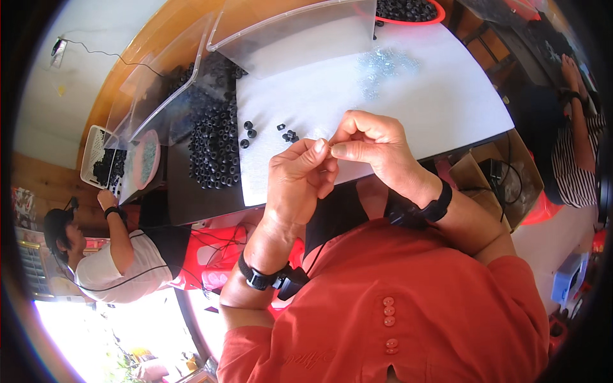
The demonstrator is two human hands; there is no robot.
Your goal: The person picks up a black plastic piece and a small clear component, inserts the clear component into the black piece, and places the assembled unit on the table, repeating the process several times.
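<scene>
Above the near edge of the table, my left hand (297, 175) and my right hand (380, 143) meet fingertip to fingertip. Thumb and index finger of each are pinched together, around something too small or hidden to make out. Just beyond my left hand, a few small black parts (290, 136) lie on the white sheet (453, 96). Several round black knob-like pieces (251, 133) sit to their left. Further off to the right is a scatter of small, shiny, pale bluish pieces (386, 67).
A large spread of black ring-like pieces (214, 150) covers the table's left part. Clear plastic panels (294, 38) stand behind. A red tray (437, 14) of black pieces is at the far edge. Co-workers sit left (121, 255) and right (571, 153); an open cardboard box (472, 169) stands beside me.
</scene>
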